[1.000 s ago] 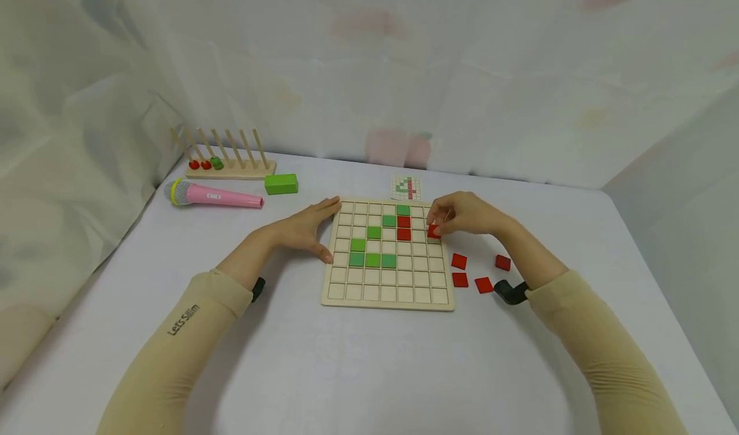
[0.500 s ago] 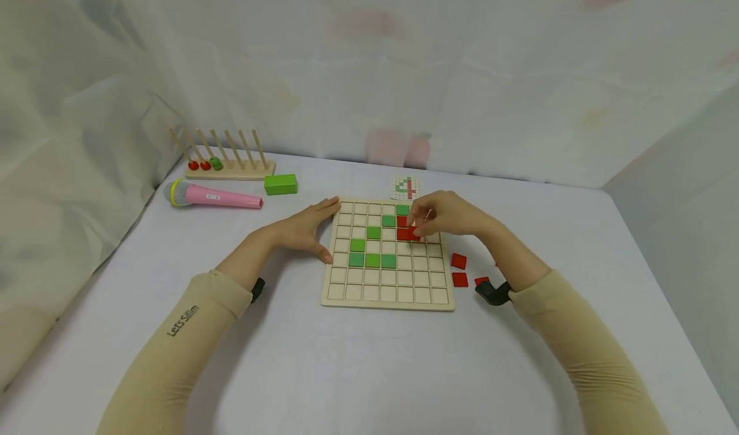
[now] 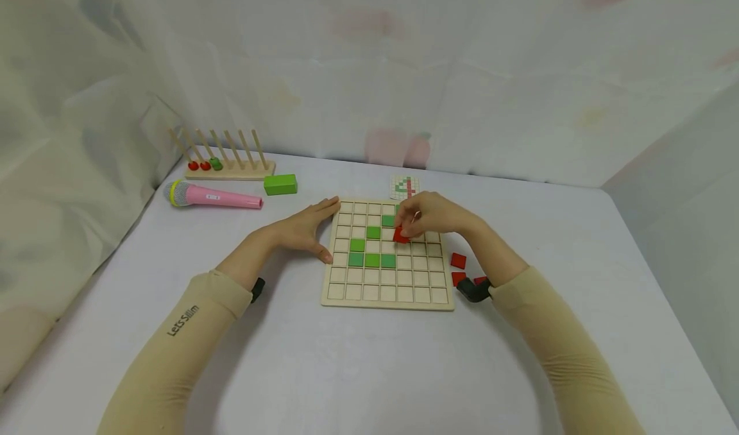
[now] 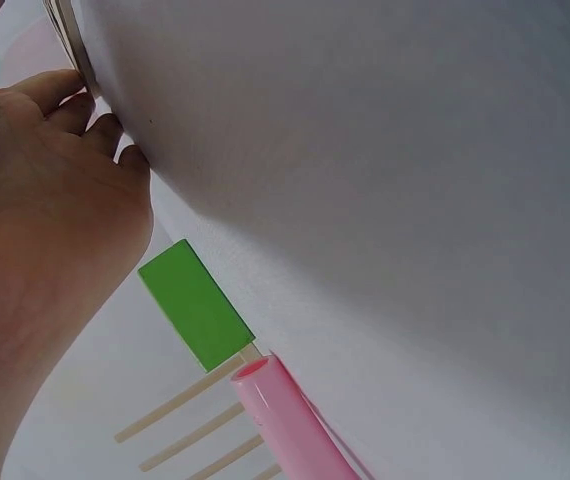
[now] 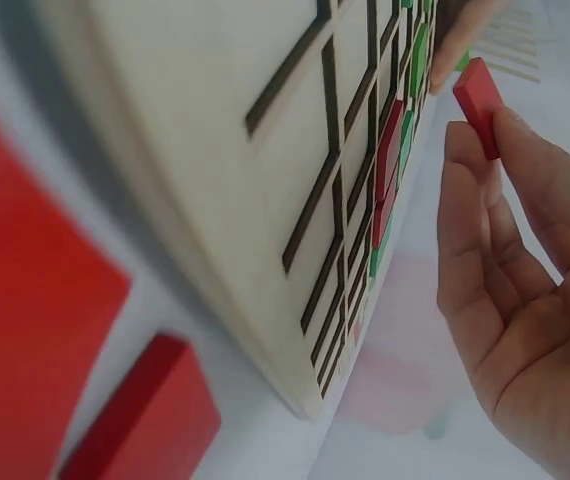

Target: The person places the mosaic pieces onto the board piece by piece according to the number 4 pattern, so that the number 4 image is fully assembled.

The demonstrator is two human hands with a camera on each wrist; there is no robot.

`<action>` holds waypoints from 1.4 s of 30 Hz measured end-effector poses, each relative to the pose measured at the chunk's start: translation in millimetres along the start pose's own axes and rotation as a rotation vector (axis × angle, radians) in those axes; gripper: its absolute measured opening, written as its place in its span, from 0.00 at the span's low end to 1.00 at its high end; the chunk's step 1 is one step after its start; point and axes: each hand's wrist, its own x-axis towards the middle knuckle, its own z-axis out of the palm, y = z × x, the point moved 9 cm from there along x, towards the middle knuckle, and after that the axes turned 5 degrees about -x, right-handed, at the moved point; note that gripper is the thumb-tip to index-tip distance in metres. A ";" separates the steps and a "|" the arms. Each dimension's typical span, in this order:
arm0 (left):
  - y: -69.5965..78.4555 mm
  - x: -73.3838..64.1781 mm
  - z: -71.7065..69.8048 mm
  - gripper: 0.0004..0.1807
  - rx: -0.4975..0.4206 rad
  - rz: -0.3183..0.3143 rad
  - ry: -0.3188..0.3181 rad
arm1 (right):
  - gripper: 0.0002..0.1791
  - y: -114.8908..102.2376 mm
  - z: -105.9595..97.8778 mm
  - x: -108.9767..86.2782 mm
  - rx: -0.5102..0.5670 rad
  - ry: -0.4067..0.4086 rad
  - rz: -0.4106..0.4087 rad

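A wooden grid board (image 3: pixel 387 292) lies flat on the white table. Green tiles (image 3: pixel 373 260) fill several of its squares, and two red tiles (image 5: pixel 389 165) show in it in the right wrist view. Between thumb and fingertips, my right hand (image 3: pixel 441 215) pinches a red tile (image 3: pixel 401 235), tilted and clear of the grid in the right wrist view (image 5: pixel 478 105). My left hand (image 3: pixel 297 231) touches the board's left edge with thumb and fingers spread apart. Part of the board's upper right is hidden behind the right hand.
Loose red tiles (image 3: pixel 458 260) lie right of the board, partly under the right wrist's camera mount (image 3: pixel 473 290). A small pattern card (image 3: pixel 405 187) sits behind the board. At back left are a pink microphone (image 3: pixel 225 197), a green block (image 3: pixel 280 185) and a peg stand (image 3: pixel 231 173).
My right hand has moved left over the board with the red tile, from the right-edge column to the column with the red tiles. The left hand stays put.
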 end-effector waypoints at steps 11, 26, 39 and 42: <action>1.3 0.4 0.1 0.70 0.003 0.005 0.005 | 0.10 4.1 5.7 6.3 -0.057 -0.045 0.051; 2.6 -1.2 -0.3 0.69 -0.001 -0.007 0.003 | 0.07 10.2 16.1 9.3 -0.084 -0.114 0.100; 2.8 -1.5 -0.1 0.70 0.005 -0.004 0.004 | 0.06 7.0 16.2 8.2 -0.083 -0.104 0.095; 3.6 -2.1 0.0 0.70 0.006 -0.007 0.003 | 0.06 5.9 15.9 7.4 -0.088 -0.102 0.086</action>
